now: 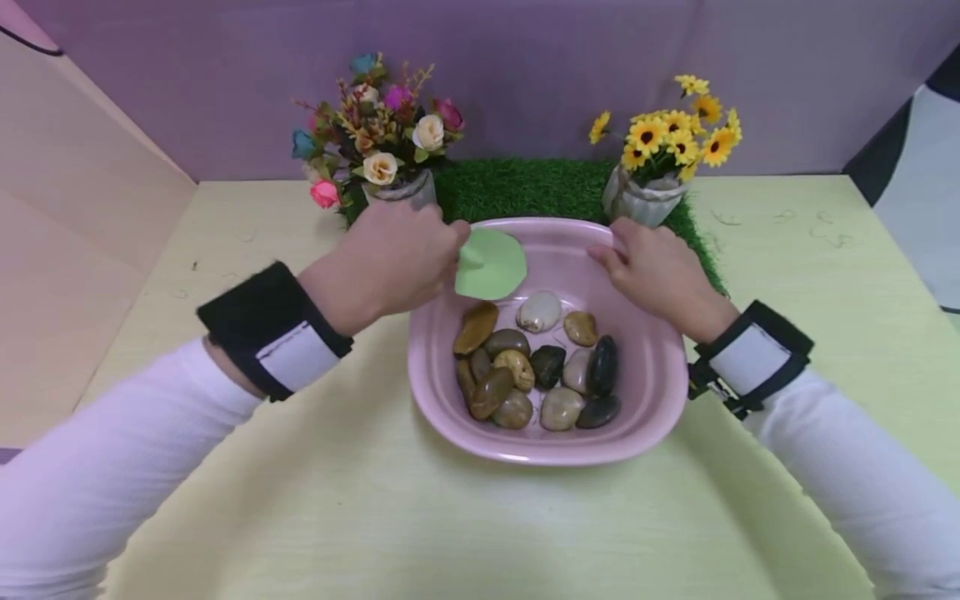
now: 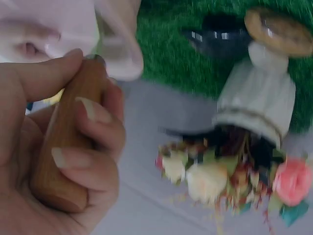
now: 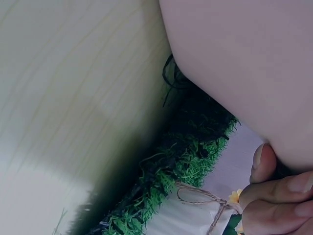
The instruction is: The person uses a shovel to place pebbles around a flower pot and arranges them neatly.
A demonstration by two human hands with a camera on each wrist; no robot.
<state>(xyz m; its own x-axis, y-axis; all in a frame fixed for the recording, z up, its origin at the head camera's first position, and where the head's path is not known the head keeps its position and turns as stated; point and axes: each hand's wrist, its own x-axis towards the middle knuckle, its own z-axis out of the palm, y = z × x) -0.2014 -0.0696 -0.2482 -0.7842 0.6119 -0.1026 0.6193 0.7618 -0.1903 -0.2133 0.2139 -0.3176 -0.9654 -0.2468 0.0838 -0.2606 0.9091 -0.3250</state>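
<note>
A pink plastic basin (image 1: 551,454) stands on the table, several smooth stones (image 1: 513,367) in brown, white and black lying on its bottom. In my left hand (image 1: 390,258) is a small garden trowel (image 1: 491,265) with a light green blade. The left wrist view shows fingers curled round its wooden handle (image 2: 73,142). The blade overlaps the basin's back left inner wall in the head view. My right hand (image 1: 660,271) grips the basin's back right rim; its fingertips (image 3: 264,159) curl against the outside of the wall in the right wrist view.
Behind the basin lies a strip of artificial grass (image 1: 525,183). On it stand a pot of mixed artificial flowers (image 1: 397,142) at left and a pot of yellow flowers (image 1: 667,150) at right. Stones (image 2: 279,32) lie on the grass beside the left pot.
</note>
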